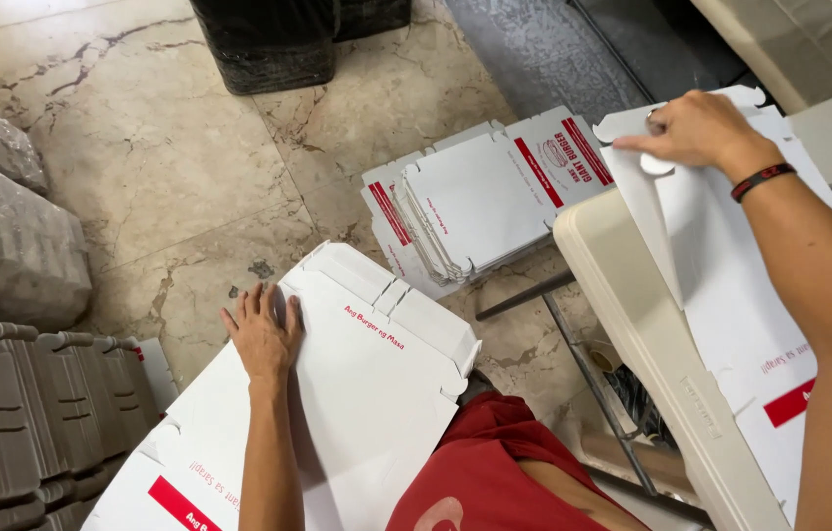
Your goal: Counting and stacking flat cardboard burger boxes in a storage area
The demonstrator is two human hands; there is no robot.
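White flat carton (367, 393) under open left hand (264, 334), right hand (696, 128) pinching sheet (721, 256), table (632, 324) edge cropped

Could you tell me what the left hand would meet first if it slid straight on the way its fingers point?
The left hand would probably leave the flat white cardboard box blank it rests on and meet the beige marble floor; height is unclear.
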